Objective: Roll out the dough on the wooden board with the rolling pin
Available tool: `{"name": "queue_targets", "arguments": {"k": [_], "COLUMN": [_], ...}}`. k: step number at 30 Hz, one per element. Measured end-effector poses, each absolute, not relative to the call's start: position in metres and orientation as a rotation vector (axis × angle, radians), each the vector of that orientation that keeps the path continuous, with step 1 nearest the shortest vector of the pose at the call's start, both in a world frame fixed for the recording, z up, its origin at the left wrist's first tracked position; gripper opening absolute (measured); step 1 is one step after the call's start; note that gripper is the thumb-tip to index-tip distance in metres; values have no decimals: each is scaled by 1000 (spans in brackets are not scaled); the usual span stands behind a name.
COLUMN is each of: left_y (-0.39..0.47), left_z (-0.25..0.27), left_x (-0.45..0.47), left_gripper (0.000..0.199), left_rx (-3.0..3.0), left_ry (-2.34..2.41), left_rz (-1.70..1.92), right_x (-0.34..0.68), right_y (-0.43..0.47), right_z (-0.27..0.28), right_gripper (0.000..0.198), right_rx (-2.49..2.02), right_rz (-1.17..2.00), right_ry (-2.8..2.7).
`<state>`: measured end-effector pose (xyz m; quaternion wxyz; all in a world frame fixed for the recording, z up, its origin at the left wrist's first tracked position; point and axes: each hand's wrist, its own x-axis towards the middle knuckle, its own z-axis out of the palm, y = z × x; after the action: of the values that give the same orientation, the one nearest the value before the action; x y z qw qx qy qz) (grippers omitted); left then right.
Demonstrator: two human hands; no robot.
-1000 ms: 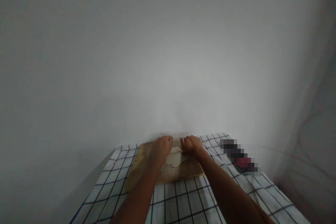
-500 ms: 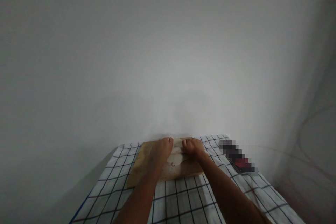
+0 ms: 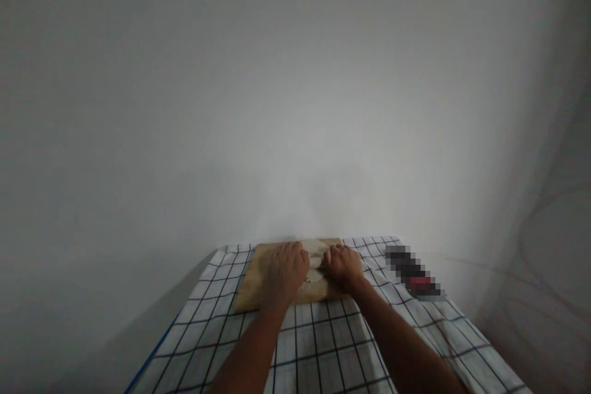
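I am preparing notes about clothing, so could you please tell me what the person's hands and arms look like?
The left hand and right hand are bare, without gloves. The left forearm and right forearm show no sleeve, watch or bracelet in the visible part, and no clear markings. The picture is too dim and small to tell about rings.

1. The table (image 3: 207, 305) wears a white cloth (image 3: 327, 348) checked with dark lines; a blue strip (image 3: 152, 354) shows along its left edge.
2. A wooden board (image 3: 253, 277) lies flat on the cloth at the middle of the far edge.
3. Near the far right corner, along the right edge, lies a dark, partly red object (image 3: 410, 271), blurred out.
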<state>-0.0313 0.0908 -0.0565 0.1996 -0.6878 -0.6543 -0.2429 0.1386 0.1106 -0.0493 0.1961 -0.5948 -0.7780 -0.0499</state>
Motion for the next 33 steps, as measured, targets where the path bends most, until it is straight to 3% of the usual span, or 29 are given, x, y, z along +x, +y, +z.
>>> {"name": "queue_targets", "arguments": {"k": [19,33], "left_y": [66,120], "left_z": [-68,-54], "left_x": [-39,-38], "left_gripper": [39,39], "left_rx": [-1957,-1900], "left_ry": [-1805,-1966], "left_rz": [-672,-634], "right_x": [132,118], "right_y": [78,164], "right_z": [-60,-32], "right_gripper": [32,31], "right_rx": [-1652,-1596], "right_rz": [-342,-44], "right_ry": [-2086,-2286]}}
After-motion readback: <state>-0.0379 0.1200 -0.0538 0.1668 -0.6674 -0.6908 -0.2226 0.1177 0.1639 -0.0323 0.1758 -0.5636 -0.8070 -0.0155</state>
